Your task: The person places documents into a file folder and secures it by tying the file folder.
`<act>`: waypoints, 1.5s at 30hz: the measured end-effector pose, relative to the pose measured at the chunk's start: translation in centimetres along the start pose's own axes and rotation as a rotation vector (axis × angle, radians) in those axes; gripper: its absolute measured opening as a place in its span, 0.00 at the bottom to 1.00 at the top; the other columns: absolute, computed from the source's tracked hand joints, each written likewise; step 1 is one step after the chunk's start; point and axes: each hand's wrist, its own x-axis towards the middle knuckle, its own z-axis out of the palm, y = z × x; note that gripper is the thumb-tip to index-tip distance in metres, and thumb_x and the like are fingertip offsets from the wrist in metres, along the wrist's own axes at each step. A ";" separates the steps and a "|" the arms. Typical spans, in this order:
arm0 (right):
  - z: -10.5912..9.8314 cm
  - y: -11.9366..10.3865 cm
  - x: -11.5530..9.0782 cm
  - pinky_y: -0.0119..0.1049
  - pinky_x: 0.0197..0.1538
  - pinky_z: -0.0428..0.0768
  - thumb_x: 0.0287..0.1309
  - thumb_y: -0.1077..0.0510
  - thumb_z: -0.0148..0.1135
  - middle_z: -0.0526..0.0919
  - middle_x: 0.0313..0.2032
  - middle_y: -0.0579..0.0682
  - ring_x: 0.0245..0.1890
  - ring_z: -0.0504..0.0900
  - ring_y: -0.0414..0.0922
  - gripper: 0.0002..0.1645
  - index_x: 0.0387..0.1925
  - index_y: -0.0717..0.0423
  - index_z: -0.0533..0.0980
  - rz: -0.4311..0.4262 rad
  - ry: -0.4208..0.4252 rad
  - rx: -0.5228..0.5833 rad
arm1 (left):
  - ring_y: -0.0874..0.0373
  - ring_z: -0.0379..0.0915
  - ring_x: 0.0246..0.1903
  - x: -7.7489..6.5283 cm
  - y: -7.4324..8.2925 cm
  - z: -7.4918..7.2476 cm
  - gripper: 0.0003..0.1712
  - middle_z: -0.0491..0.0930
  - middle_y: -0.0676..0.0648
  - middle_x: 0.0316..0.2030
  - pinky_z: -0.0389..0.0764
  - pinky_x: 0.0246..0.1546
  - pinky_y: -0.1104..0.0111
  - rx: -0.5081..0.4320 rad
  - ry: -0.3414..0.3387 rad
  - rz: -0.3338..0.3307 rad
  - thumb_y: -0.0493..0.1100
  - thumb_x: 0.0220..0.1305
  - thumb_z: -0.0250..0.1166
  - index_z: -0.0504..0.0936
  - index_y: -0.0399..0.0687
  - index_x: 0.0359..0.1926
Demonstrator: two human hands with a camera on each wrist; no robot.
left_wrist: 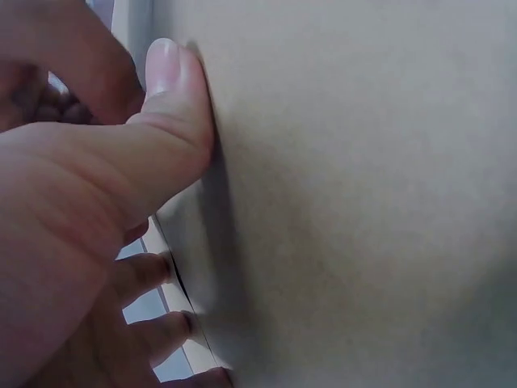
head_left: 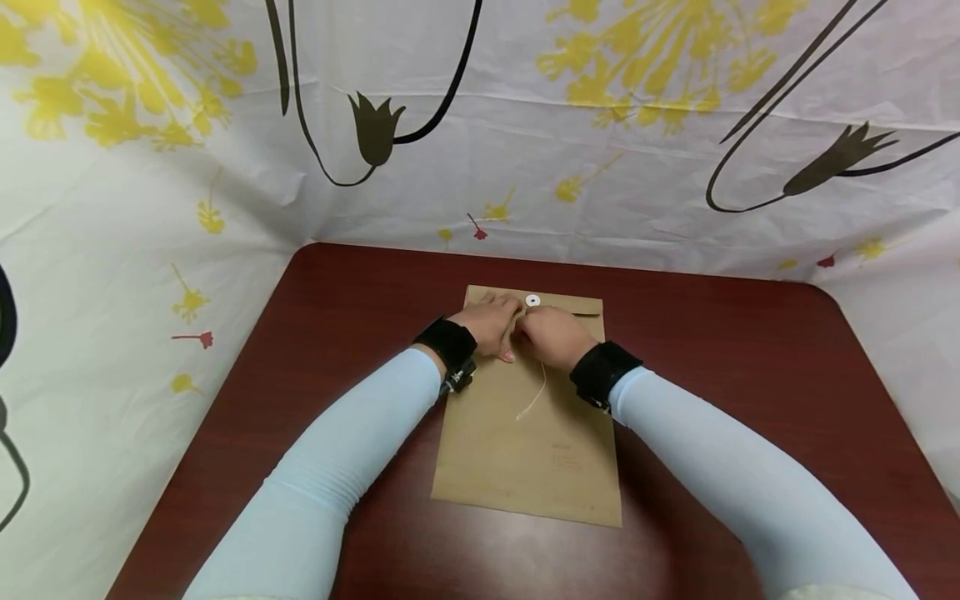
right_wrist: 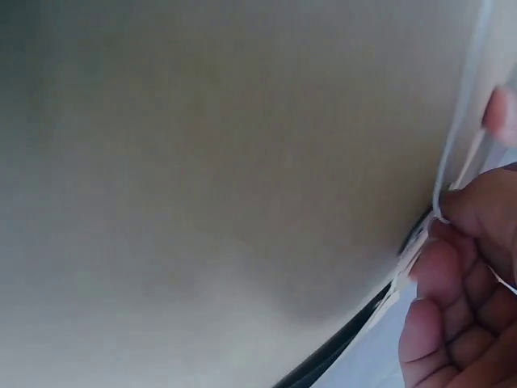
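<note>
A brown kraft document envelope (head_left: 517, 467) lies flat, its flap end away from me. A white round button (head_left: 532, 301) sits on the flap, just beyond both hands. My left hand (head_left: 491, 323) rests on the upper left of the envelope, fingers extended; its thumb (left_wrist: 174, 97) presses along a paper edge in the left wrist view. Close beside it, my right hand (head_left: 557, 336) has thumb and forefinger together at the flap edge, pinching a thin white string (right_wrist: 460, 113). The string's loose end trails down the envelope. The right fingertips are partly hidden in the head view.
The envelope is on a dark red-brown table (head_left: 360, 292) with rounded far corners. A white cloth (head_left: 465, 200) printed with yellow flowers and dark stems hangs behind and at the sides. Faint red print (head_left: 567, 458) marks the envelope's lower right.
</note>
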 end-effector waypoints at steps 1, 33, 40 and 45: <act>0.0 0.2 0.3 0.45 0.39 0.81 0.65 0.61 0.62 0.81 0.28 0.51 0.31 0.81 0.48 0.08 0.30 0.57 0.82 -0.001 -0.003 -0.019 | 0.37 0.42 0.77 0.0 0.0 0.0 0.55 0.53 0.46 0.77 0.55 0.70 0.38 0.007 0.001 0.007 0.60 0.56 0.72 0.55 0.48 0.76; -0.1 3.2 -1.9 0.45 0.36 0.81 0.62 0.65 0.65 0.80 0.28 0.54 0.30 0.81 0.50 0.03 0.33 0.58 0.83 0.001 0.024 -0.243 | 0.40 0.43 0.77 0.2 0.3 -0.2 0.52 0.49 0.43 0.79 0.56 0.74 0.51 0.124 -0.030 -0.039 0.64 0.61 0.67 0.55 0.47 0.77; 0.1 1.7 -3.0 0.45 0.35 0.80 0.64 0.63 0.64 0.78 0.26 0.53 0.28 0.79 0.50 0.05 0.32 0.60 0.82 -0.034 0.002 -0.175 | 0.39 0.44 0.77 -0.1 0.2 -0.1 0.53 0.49 0.42 0.79 0.56 0.73 0.49 0.111 -0.020 -0.040 0.63 0.60 0.68 0.56 0.46 0.77; -0.1 1.3 -3.3 0.39 0.31 0.73 0.61 0.63 0.63 0.72 0.20 0.47 0.23 0.72 0.43 0.10 0.23 0.56 0.77 0.056 -0.049 0.045 | 0.39 0.43 0.77 0.0 0.3 -0.2 0.53 0.48 0.42 0.79 0.56 0.74 0.49 0.116 -0.041 -0.041 0.64 0.61 0.67 0.54 0.47 0.78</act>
